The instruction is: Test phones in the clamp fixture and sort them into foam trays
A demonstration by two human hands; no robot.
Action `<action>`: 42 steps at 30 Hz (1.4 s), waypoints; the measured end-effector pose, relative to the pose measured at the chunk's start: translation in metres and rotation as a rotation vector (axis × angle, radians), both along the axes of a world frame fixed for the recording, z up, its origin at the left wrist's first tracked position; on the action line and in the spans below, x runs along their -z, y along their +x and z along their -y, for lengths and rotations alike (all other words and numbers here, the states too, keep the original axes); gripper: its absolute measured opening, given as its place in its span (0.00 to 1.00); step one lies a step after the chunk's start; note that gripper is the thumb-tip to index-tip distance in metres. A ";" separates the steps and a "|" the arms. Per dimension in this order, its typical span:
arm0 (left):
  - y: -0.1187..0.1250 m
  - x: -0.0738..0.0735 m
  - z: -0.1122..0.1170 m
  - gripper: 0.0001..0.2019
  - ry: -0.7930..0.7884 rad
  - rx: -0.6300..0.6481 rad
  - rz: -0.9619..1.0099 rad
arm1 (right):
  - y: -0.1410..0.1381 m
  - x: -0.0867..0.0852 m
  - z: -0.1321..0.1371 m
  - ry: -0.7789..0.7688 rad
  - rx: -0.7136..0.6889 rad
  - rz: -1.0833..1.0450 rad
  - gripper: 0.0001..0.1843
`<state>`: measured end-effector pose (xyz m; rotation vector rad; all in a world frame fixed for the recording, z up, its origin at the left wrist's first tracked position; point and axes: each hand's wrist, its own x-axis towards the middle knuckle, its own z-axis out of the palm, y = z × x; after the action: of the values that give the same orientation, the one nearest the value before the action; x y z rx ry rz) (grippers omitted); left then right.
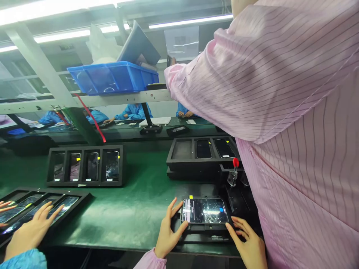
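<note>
A smartphone (205, 211) with its screen lit lies flat, lengthwise, over a black fixture (200, 238) near the table's front edge. A yellow tab (191, 197) sticks out at its far edge. My left hand (170, 231) grips the phone's left end, thumb at the near corner and fingers at the far corner. At the right end, my right hand (248, 241) has its thumb on the near corner; its other fingers are bent beside the fixture, and their contact with the phone is partly unclear.
A person's pink striped sleeve (252, 74) fills the right side. Foam trays of phones (85, 183) (179, 163) stand on the green table (120, 220). At left, a co-worker's hand (29, 231) rests over another tray (81, 200). A red-tipped clamp (235, 163) and a blue bin (112, 78) are also there.
</note>
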<state>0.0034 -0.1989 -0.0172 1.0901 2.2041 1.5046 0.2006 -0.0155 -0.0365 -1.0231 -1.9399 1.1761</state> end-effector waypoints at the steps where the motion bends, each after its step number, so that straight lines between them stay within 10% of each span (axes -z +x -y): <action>1: 0.000 0.001 0.002 0.34 -0.012 0.004 -0.020 | 0.000 0.000 0.001 0.002 -0.003 0.000 0.25; 14: 0.005 -0.046 -0.007 0.30 -0.513 0.236 -0.794 | 0.000 0.002 -0.001 0.014 0.036 0.094 0.24; 26: -0.006 -0.060 -0.014 0.37 -0.541 0.207 -0.691 | -0.006 0.000 -0.003 -0.058 0.041 -0.003 0.24; 42: -0.033 0.014 0.018 0.45 -0.171 0.177 -0.194 | 0.009 -0.021 0.006 0.208 0.206 -0.186 0.17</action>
<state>-0.0292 -0.2167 -0.0311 1.3814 2.2423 1.1583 0.2095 -0.0212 -0.0159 -0.9426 -1.7250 0.9013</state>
